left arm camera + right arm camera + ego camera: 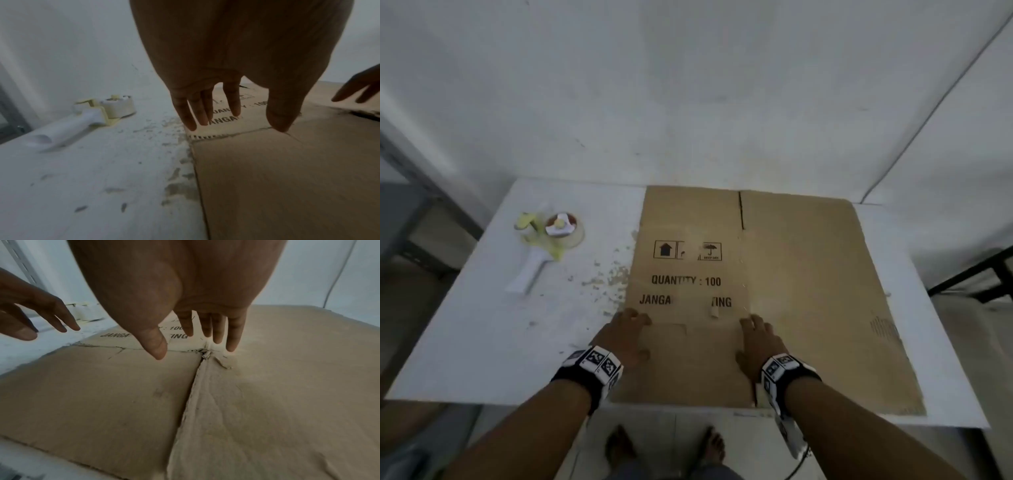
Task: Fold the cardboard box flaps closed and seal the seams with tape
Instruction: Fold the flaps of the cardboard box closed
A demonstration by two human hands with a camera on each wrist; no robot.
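Observation:
A brown cardboard box lies flattened on the white table, printed "QUANTITY : 100" on its left panel. My left hand hovers with straight fingers over the box's left edge, near the crease of the near flap. My right hand hangs open over the slit between two near flaps. In both wrist views the fingers are straight and just above the cardboard, holding nothing. A tape dispenser with a white handle and a clear roll lies at the table's far left.
Flecks of torn paper and residue dot the table left of the box. A wall stands right behind the table. A grey metal frame is at the left, a dark frame at the right. Bare feet show below the table's near edge.

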